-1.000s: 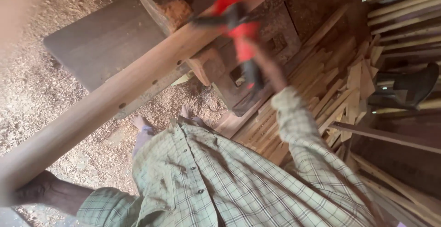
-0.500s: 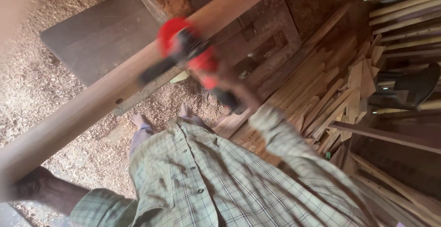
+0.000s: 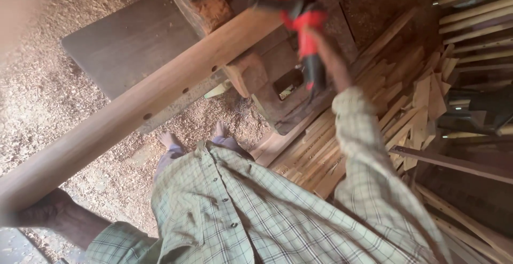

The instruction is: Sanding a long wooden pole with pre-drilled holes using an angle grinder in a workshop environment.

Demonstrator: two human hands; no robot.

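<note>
Red power tool [image 3: 299, 15] on beam [image 3: 160, 90], right hand [image 3: 315, 39] gripping.

A: What carries the things?
B: A floor [image 3: 37, 98] covered in pale sawdust, on which two bare feet [image 3: 166, 137] stand, below the fingers [image 3: 43, 210] that grip the long plank [image 3: 133, 109].
A: What else lies on it?
B: A dark board [image 3: 123, 45] beyond the plank, and wood strips [image 3: 320, 152] heaped beneath the other hand's fingers.

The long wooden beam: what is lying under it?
Under the long wooden beam are a dark board, a wooden block and sawdust. The beam hides whatever supports it.
</note>
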